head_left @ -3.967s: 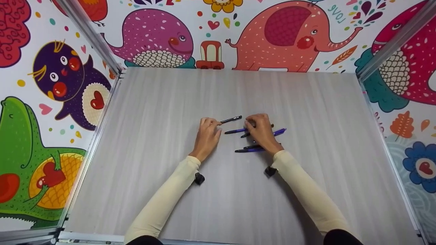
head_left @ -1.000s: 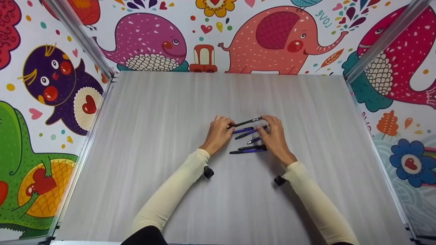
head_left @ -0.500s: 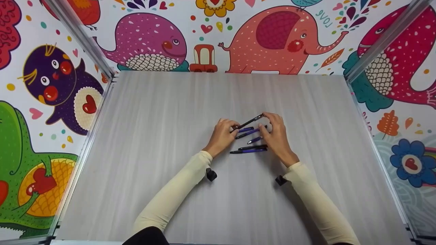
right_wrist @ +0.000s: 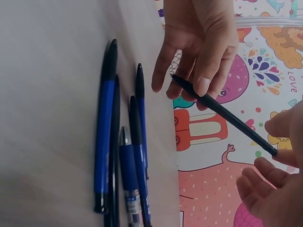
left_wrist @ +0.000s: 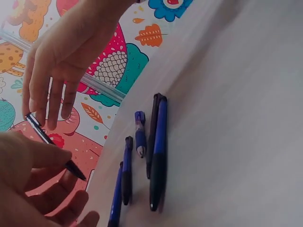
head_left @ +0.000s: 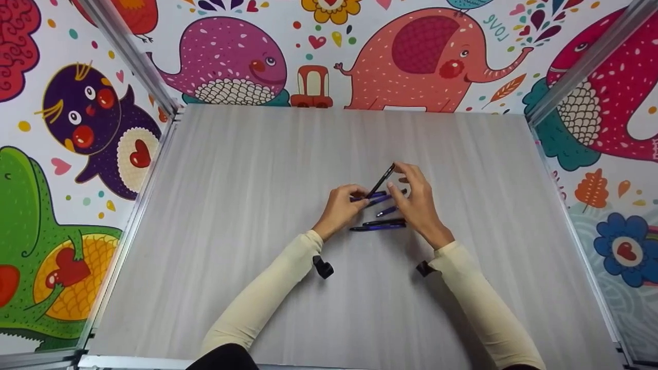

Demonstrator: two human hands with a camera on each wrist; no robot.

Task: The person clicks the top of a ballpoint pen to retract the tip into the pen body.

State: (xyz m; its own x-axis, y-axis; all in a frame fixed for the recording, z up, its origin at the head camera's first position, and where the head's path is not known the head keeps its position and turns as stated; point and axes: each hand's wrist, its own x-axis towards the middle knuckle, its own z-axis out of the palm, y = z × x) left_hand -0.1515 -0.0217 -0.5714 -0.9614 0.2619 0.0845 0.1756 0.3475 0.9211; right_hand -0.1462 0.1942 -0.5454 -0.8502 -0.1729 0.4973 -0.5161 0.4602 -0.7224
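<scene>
A slim black pen point(head_left: 381, 180) slants above the table between the two hands. My left hand point(head_left: 339, 209) pinches it near the pointed end, the thumb lying across the barrel point(right_wrist: 203, 92) in the right wrist view. At the pen's far end, my right hand point(head_left: 417, 200) touches it with a fingertip; its thumb stands apart from the pen and the other fingers are loosely bent. Below lie several blue and black pens point(right_wrist: 106, 127), side by side on the table. One of them, a shorter blue pen point(left_wrist: 140, 135), shows a silver tip.
The pale wood-grain table point(head_left: 247, 169) has metal framing along its edges point(head_left: 133, 226). Walls with cartoon animals, among them an elephant point(head_left: 411, 56), stand at the back and both sides. Black wrist cameras point(head_left: 323, 267) sit on the cream sleeves point(head_left: 272, 277).
Four seconds ago the right hand was over the other pens. Since then it moved to the black pen's far end, which has risen and tilted more steeply. The left hand shifted right with the pen.
</scene>
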